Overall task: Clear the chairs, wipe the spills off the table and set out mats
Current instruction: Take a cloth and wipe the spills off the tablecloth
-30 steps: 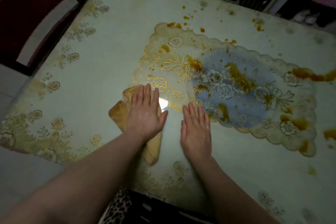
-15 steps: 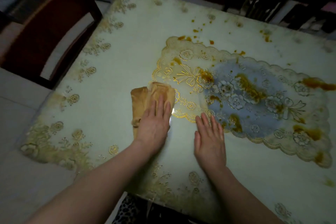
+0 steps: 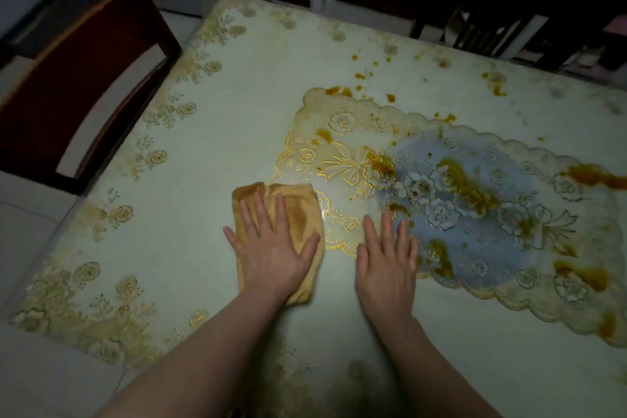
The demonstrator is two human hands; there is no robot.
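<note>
My left hand (image 3: 271, 248) lies flat, fingers spread, pressing a folded yellow cloth (image 3: 302, 210) onto the pale floral table (image 3: 203, 180). The cloth sits at the left edge of a lacy gold-and-blue mat (image 3: 475, 214). My right hand (image 3: 386, 265) rests flat and empty on the table, its fingertips on the mat's near edge. Brown spills (image 3: 464, 183) streak the mat, and smaller brown drops (image 3: 359, 76) dot the table beyond it.
A dark wooden chair (image 3: 78, 95) stands at the table's left side. More dark chairs and furniture (image 3: 492, 24) line the far edge. A long brown smear (image 3: 597, 176) lies at the right. The table's near left corner carries gold flower print.
My left hand has slid the cloth forward and back along the mat's left edge, and the cloth now lies more squarely under my palm. My right hand stays flat in place.
</note>
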